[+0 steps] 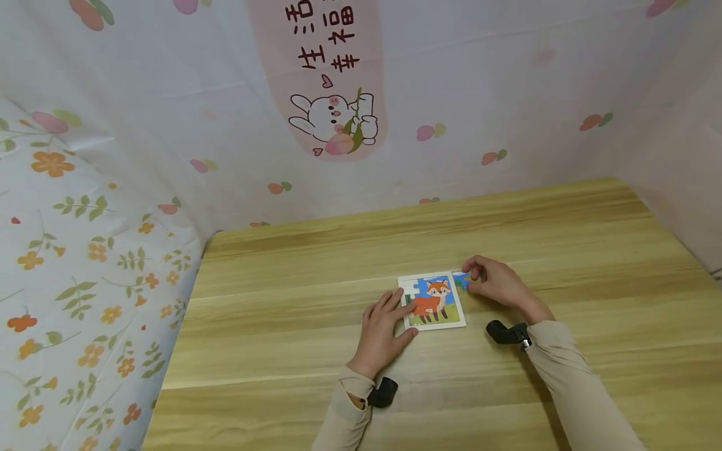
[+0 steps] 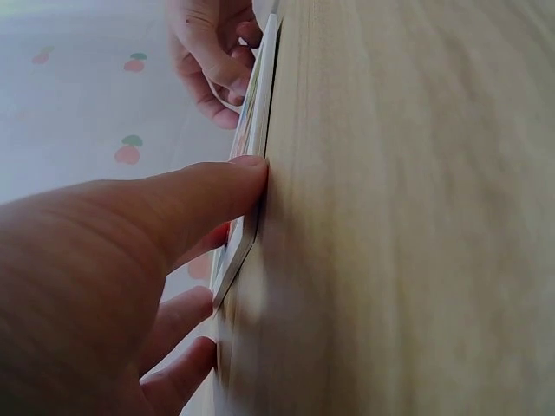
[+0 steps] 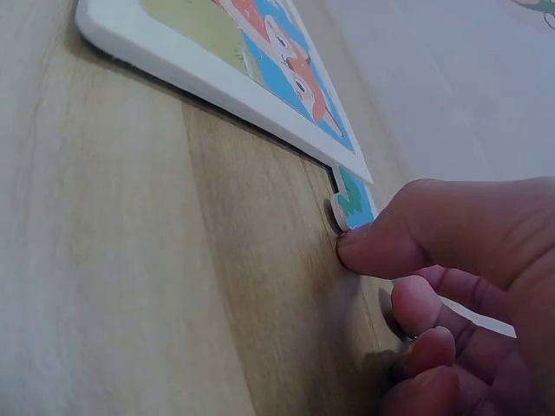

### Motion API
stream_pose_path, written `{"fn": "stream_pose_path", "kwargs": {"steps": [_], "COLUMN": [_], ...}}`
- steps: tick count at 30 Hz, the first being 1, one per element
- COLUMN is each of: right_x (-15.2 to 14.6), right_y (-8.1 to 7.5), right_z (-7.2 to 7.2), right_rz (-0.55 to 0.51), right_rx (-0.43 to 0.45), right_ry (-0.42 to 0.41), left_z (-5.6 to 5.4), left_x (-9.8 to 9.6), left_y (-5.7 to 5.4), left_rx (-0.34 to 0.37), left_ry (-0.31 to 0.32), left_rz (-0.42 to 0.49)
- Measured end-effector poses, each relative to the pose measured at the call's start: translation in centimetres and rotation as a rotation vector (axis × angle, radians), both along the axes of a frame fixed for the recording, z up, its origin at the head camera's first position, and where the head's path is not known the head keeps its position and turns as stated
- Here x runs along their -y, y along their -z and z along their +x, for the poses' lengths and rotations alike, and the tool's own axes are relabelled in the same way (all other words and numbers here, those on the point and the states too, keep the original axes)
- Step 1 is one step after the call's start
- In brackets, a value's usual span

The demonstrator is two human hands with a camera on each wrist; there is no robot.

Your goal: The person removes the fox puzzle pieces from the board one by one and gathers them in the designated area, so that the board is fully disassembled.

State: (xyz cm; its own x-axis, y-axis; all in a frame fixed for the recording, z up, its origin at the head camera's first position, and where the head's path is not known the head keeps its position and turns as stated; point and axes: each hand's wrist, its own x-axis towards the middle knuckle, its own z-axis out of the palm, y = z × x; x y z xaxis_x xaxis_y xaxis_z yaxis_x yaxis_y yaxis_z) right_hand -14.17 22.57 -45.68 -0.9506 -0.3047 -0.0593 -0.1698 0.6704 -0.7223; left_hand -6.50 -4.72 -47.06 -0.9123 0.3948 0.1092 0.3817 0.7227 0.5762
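Observation:
A square jigsaw puzzle board [image 1: 434, 327] with a white border and a fox picture lies on the table. Its upper left part shows a pale gap shaped like a piece. My left hand [image 1: 380, 332] rests at the board's left side, one finger over the picture and the thumb [image 2: 238, 184] against the near edge. Just beyond the right border, a blue and green puzzle piece [image 1: 461, 280] lies by the board. My right hand [image 1: 499, 285] pinches this piece between thumb and forefinger; the right wrist view shows the thumb [image 3: 390, 234] at its edge, the other fingers curled.
The wood-grain table [image 1: 282, 326] extends around the board. Behind it hangs a white printed cloth [image 1: 479, 81], with a flowered cloth [image 1: 90, 282] at the left. Black camera mounts [image 1: 383, 393] sit on both wrists.

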Motion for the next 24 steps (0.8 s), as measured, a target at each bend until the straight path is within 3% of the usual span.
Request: {"fn": "stream_pose_path", "kwargs": {"steps": [10, 19, 24], "right_x": [-0.2, -0.8, 0.7], "right_y": [0.0, 0.3, -0.3], "right_z": [0.1, 0.3, 0.8], "right_rz": [-0.016, -0.115, -0.14], "right_rx": [-0.008, 0.012, -0.046], "right_ry": [0.004, 0.112, 0.18], "left_z": [-0.1, -0.1, 0.0], "left_x": [-0.2, -0.4, -0.2], "left_y": [-0.1, 0.0, 0.0], "left_rx": [-0.002, -0.019, -0.003], "left_ry": [-0.005, -0.002, -0.003], "left_rz": [-0.006, -0.028, -0.009]}}
